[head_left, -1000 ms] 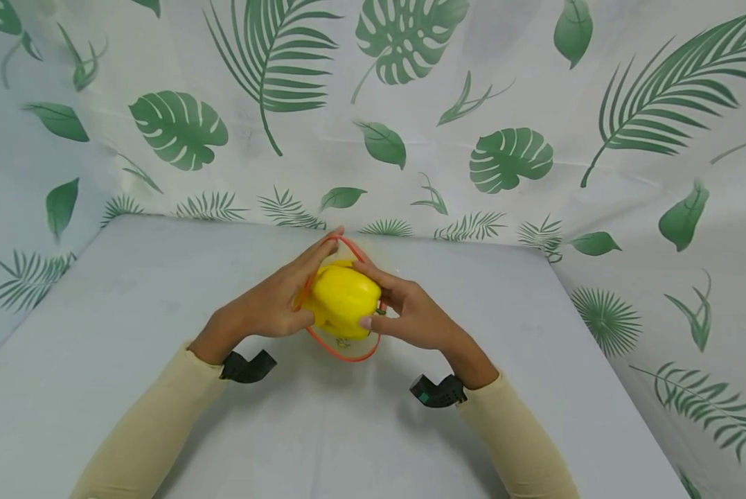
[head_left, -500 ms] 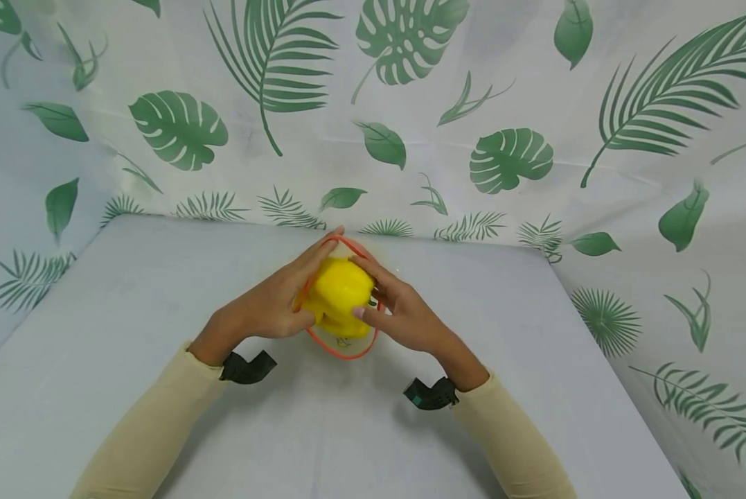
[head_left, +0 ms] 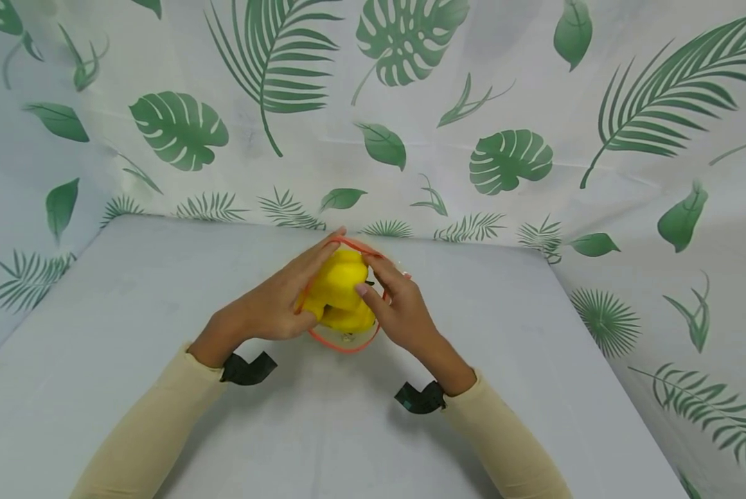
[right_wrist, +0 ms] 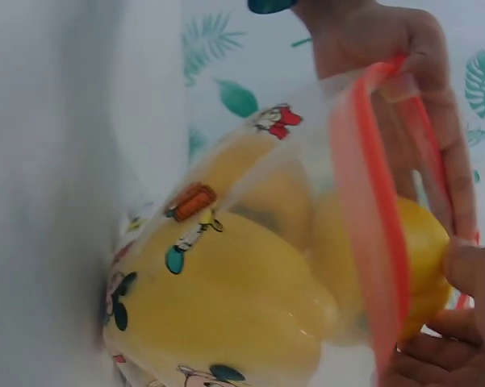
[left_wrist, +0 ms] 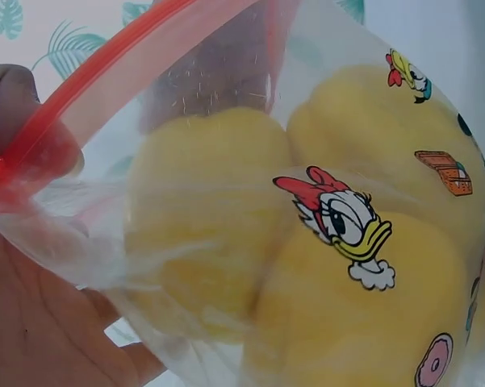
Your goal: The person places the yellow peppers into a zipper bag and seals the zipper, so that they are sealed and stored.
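A clear zip bag (left_wrist: 339,222) with a red zip rim and cartoon duck prints stands with its mouth spread in the head view. Several yellow bell peppers (right_wrist: 234,298) show through its plastic. My left hand (head_left: 263,301) grips the bag at the left of its mouth, the thumb hooked over the red rim in the left wrist view. At the mouth, my right hand (head_left: 406,312) holds another yellow bell pepper (right_wrist: 424,254) between thumb and fingers, partly inside the rim. The right fingertips are partly hidden by the pepper and the bag.
A pale grey table (head_left: 161,277) lies under both hands. Behind it hangs a white cloth (head_left: 435,41) printed with green leaves. Black cameras (head_left: 248,367) are strapped at both wrists.
My right hand has moved left and slightly away from me, turning, and the held pepper has gone further into the bag's mouth. My left hand has stayed nearly still.
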`<act>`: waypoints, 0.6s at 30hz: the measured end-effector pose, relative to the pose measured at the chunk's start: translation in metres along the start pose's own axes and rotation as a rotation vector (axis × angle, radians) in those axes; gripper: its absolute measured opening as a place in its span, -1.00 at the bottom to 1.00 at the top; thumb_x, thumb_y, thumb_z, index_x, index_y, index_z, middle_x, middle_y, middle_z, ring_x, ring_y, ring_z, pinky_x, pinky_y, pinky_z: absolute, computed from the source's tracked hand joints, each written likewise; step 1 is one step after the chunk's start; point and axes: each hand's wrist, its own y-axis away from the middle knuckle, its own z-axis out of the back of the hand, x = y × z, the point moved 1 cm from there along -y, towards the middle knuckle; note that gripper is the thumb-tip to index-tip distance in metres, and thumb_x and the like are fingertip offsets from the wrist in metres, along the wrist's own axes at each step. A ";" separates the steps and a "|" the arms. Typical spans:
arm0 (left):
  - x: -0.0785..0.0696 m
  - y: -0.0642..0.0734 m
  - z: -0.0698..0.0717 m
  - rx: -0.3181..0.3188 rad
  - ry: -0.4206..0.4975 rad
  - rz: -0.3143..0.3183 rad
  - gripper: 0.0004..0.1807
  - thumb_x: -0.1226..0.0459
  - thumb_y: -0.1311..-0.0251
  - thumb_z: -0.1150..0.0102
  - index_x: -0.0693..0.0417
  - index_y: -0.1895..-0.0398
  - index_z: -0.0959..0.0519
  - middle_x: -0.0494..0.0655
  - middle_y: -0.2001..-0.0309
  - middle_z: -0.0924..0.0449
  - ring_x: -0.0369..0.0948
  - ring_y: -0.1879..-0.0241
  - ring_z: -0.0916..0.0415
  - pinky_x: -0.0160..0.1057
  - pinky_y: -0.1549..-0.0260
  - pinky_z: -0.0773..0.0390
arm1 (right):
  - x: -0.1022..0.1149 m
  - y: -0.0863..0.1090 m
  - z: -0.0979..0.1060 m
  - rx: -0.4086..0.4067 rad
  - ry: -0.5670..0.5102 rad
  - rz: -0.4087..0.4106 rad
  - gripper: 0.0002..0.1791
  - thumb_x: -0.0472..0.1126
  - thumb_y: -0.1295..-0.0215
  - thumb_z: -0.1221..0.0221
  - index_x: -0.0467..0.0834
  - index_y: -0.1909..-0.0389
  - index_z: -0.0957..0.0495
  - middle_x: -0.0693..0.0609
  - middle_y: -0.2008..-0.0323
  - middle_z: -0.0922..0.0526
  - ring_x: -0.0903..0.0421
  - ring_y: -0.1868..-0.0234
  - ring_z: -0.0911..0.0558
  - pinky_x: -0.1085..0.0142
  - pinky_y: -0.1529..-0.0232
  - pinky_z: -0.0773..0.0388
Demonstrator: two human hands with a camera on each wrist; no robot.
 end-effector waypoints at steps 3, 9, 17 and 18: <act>-0.001 0.000 -0.001 0.004 -0.010 0.006 0.15 0.59 0.23 -0.02 0.16 -0.55 0.23 -0.02 -0.56 0.33 -0.10 -0.49 0.20 -0.05 -0.39 0.06 | -0.002 0.000 -0.004 -0.061 0.089 0.025 -0.46 -0.36 -0.33 -0.15 -0.36 -0.32 -0.35 -0.14 -0.26 -0.46 0.06 -0.31 -0.38 0.20 -0.26 -0.32; -0.004 0.000 0.000 0.022 0.016 0.078 0.19 0.61 0.26 -0.02 0.11 -0.56 0.27 -0.10 -0.56 0.37 -0.14 -0.49 0.22 -0.09 -0.39 0.07 | -0.002 0.000 -0.010 -0.055 0.185 0.000 -0.41 -0.24 -0.35 -0.16 -0.39 -0.33 -0.31 -0.19 -0.28 -0.43 0.02 -0.31 -0.39 0.16 -0.26 -0.32; -0.004 0.000 0.000 0.017 0.032 0.089 0.20 0.62 0.25 -0.04 0.09 -0.56 0.27 -0.13 -0.56 0.38 -0.15 -0.49 0.23 -0.12 -0.39 0.07 | 0.000 0.002 -0.009 -0.064 0.238 0.026 -0.36 -0.28 -0.30 -0.21 -0.42 -0.34 -0.28 -0.23 -0.28 -0.42 -0.04 -0.30 -0.41 0.13 -0.24 -0.34; -0.004 -0.001 0.000 0.016 0.032 0.085 0.20 0.62 0.25 -0.04 0.10 -0.56 0.27 -0.12 -0.56 0.38 -0.15 -0.49 0.23 -0.12 -0.39 0.08 | 0.000 0.002 -0.008 -0.077 0.251 0.032 -0.38 -0.29 -0.29 -0.22 -0.41 -0.33 -0.30 -0.24 -0.26 -0.44 -0.04 -0.28 -0.42 0.14 -0.23 -0.35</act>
